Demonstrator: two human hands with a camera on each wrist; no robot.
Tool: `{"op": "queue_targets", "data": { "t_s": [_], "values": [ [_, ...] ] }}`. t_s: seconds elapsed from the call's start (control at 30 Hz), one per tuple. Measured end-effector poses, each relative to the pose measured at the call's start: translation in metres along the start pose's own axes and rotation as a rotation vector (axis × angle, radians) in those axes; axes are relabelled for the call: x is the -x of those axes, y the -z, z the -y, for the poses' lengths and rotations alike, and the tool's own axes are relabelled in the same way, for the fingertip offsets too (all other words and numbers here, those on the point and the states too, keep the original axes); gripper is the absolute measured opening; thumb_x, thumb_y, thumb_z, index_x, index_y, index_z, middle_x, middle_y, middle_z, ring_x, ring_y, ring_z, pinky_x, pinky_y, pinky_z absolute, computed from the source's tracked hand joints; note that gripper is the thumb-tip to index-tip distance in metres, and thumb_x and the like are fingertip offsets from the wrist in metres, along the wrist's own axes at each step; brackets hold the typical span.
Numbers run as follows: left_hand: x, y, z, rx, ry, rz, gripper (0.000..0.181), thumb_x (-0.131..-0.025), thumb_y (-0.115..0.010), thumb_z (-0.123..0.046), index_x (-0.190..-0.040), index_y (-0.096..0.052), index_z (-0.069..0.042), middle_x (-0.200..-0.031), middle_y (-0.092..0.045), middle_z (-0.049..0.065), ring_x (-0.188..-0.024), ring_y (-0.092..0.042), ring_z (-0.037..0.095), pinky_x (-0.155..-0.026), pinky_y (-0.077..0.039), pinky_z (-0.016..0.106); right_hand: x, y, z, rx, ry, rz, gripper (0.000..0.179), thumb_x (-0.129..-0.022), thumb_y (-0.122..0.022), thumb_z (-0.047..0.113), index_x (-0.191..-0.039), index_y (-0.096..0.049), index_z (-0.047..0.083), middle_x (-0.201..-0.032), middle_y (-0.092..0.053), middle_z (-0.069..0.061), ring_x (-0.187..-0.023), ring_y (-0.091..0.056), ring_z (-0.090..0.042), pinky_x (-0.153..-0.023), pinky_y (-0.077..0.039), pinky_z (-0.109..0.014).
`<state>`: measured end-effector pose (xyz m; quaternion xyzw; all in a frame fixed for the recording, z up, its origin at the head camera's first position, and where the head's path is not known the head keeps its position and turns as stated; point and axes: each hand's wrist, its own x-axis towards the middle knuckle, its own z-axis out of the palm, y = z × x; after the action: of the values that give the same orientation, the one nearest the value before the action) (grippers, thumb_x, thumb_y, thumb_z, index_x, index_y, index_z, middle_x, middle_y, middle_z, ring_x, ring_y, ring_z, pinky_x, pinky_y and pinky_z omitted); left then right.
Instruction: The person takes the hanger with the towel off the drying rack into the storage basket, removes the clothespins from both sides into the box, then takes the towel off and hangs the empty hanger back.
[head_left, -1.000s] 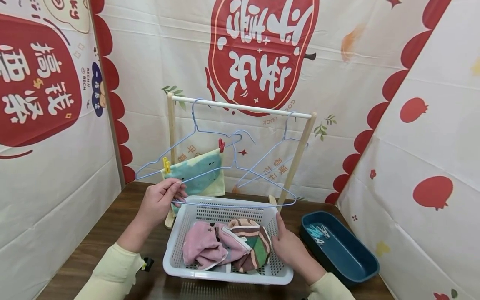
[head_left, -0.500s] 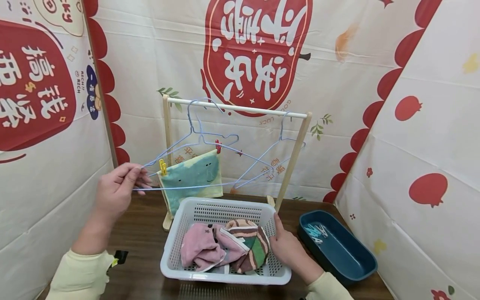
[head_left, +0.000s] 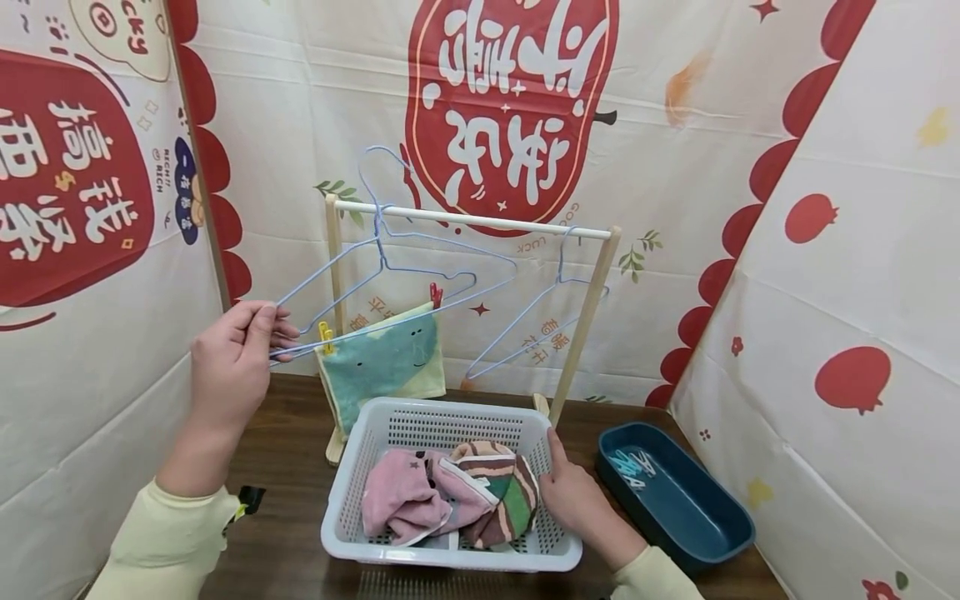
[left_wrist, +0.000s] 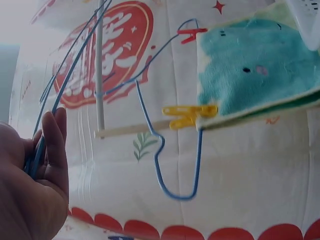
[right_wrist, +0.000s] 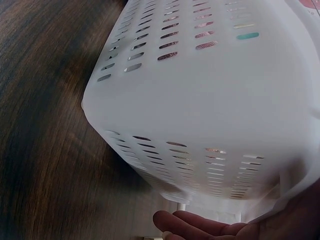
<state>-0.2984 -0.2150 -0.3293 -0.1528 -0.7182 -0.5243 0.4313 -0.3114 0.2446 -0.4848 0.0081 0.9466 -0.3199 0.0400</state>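
Note:
My left hand [head_left: 232, 354] pinches one end of a light blue wire hanger [head_left: 468, 243], held up in front of the wooden rack. Its hook rises above the rack's white rod [head_left: 480, 218]. Behind it, a second blue hanger [head_left: 431, 271] hangs from the rod, with a teal and cream towel [head_left: 386, 367] clipped on by a yellow clothespin [left_wrist: 185, 115] and a red clothespin [left_wrist: 192, 35]. My right hand [head_left: 581, 496] holds the right rim of a white perforated basket [head_left: 450, 557], fingers [right_wrist: 185, 225] below the rim outside. A pink cloth [head_left: 405, 496] and a striped cloth [head_left: 510, 500] lie inside.
Another blue hanger [head_left: 558, 282] hangs bare at the rod's right end. To the right of the basket sits a dark blue tray [head_left: 705, 500] with several clothespins [head_left: 632, 467] inside. Printed fabric walls [head_left: 285, 108] enclose the wooden table [head_left: 277, 467].
My left hand has moved left with the hanger, which has risen and turned so that its hook is above the rod. My right hand has stayed at the basket.

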Motion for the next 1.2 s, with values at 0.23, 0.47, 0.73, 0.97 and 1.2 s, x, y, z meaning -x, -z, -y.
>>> {"op": "queue_targets", "data": {
  "t_s": [0.23, 0.47, 0.73, 0.97, 1.2],
  "values": [
    [-0.012, -0.038, -0.007, -0.029, -0.069, 0.009, 0.022, -0.114, -0.064, -0.012, -0.113, -0.076, 0.006, -0.091, -0.08, 0.016, -0.076, -0.075, 0.002, -0.073, -0.062, 0.015, -0.001, -0.001, -0.001, 0.0, 0.002, -0.002, 0.081, -0.114, -0.059, 0.028, -0.179, -0.011, 0.021, -0.154, -0.056, -0.035, -0.096, -0.079, -0.035, -0.064, -0.068, -0.05],
    [-0.016, -0.077, -0.004, -0.049, -0.113, 0.031, 0.021, -0.114, -0.063, -0.013, -0.108, -0.077, 0.002, -0.085, -0.078, 0.012, -0.073, -0.078, 0.025, -0.069, -0.058, 0.01, 0.0, -0.001, 0.0, -0.013, -0.016, -0.005, 0.08, -0.114, -0.058, 0.028, -0.179, -0.011, 0.022, -0.155, -0.055, -0.035, -0.094, -0.079, -0.034, -0.06, -0.068, -0.048],
    [-0.007, -0.104, 0.015, -0.159, -0.207, 0.058, 0.018, -0.113, -0.066, -0.011, -0.101, -0.076, -0.002, -0.079, -0.075, 0.005, -0.066, -0.073, 0.017, -0.063, -0.059, 0.019, 0.0, 0.0, 0.001, -0.027, -0.014, -0.003, 0.08, -0.114, -0.057, 0.028, -0.179, -0.011, 0.023, -0.156, -0.054, -0.035, -0.095, -0.078, -0.034, -0.061, -0.068, -0.049],
    [0.005, -0.116, 0.022, -0.21, -0.204, 0.095, 0.017, -0.113, -0.065, -0.013, -0.103, -0.074, -0.004, -0.08, -0.074, 0.006, -0.068, -0.07, 0.019, -0.062, -0.061, 0.04, 0.001, 0.001, 0.001, -0.034, -0.01, -0.008, 0.079, -0.115, -0.057, 0.027, -0.179, -0.012, 0.022, -0.158, -0.052, -0.036, -0.099, -0.078, -0.037, -0.064, -0.068, -0.051],
    [0.016, -0.122, 0.026, -0.24, -0.198, 0.1, 0.015, -0.112, -0.066, -0.013, -0.105, -0.074, -0.002, -0.08, -0.074, 0.008, -0.068, -0.069, 0.022, -0.06, -0.06, 0.043, 0.002, -0.001, 0.001, -0.042, -0.005, -0.013, 0.078, -0.114, -0.057, 0.027, -0.179, -0.014, 0.022, -0.16, -0.05, -0.036, -0.106, -0.077, -0.04, -0.07, -0.069, -0.055]
  ]
}}
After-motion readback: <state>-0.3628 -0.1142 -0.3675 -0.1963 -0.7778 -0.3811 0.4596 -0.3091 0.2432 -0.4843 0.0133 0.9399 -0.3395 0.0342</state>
